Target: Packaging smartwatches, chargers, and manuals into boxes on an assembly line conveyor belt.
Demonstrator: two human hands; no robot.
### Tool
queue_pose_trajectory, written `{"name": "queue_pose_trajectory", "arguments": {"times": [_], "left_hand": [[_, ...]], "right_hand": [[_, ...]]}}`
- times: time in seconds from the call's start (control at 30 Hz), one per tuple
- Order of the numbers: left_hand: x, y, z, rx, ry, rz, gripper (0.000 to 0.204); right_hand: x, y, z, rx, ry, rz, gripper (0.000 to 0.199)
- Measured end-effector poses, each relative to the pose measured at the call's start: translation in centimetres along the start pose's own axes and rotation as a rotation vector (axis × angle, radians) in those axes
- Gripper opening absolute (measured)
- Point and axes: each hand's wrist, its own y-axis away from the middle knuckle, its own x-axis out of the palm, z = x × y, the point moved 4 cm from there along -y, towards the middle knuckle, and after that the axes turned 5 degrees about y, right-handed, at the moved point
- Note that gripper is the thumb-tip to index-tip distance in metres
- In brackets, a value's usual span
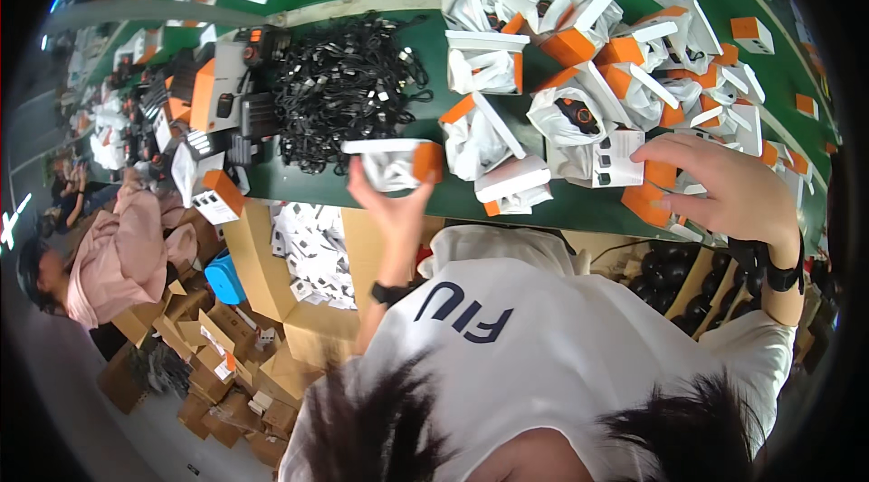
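Head view: left hand (396, 210), fingers clamped on an open white-and-orange box (429, 162) at the near edge of the table (308, 188); a slack grip could spill its white wrapping (385, 176). Right hand (724, 179), fingers apart at a printed box (618, 159), whether gripping I can't tell; a nudge might topple neighbours.

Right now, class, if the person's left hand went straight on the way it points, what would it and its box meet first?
Most likely the pile of black cables, just beyond the white-and-orange box in the left hand; height is unclear, so they might pass above.
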Motion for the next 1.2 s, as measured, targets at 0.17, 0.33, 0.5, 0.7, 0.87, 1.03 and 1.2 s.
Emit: {"name": "queue_pose_trajectory", "arguments": {"times": [0.17,0.33,0.5,0.7,0.87,1.03,1.2], "left_hand": [[2.0,3.9,2.3,-0.001,-0.063,-0.013,0.100],[-2.6,1.9,1.8,-0.158,0.151,0.295,0.110],[-5.5,-11.4,1.7,-0.116,0.373,0.291,0.039],[8.3,-36.7,0.4,0.550,0.024,0.268,0.040],[23.6,-44.6,3.9,0.460,-0.491,0.363,0.054],[29.4,-44.4,5.8,0.290,-0.560,0.507,0.039],[19.6,-41.3,4.8,0.521,-0.132,0.781,0.023]], "right_hand": [[0.4,-0.2,1.2,-0.022,-0.004,-0.070,0.039],[0.2,0.1,0.6,0.036,-0.038,-0.054,0.039],[-1.9,-0.1,0.0,0.165,-0.152,-0.126,0.039],[-2.9,-1.5,-1.7,0.173,-0.188,-0.280,0.042],[-2.0,-1.7,-2.0,0.613,-0.536,-0.335,0.040],[-1.2,-2.0,-1.7,0.671,-0.530,-0.312,0.041],[-2.5,-4.8,-2.8,0.614,-0.524,-0.272,0.046]]}}
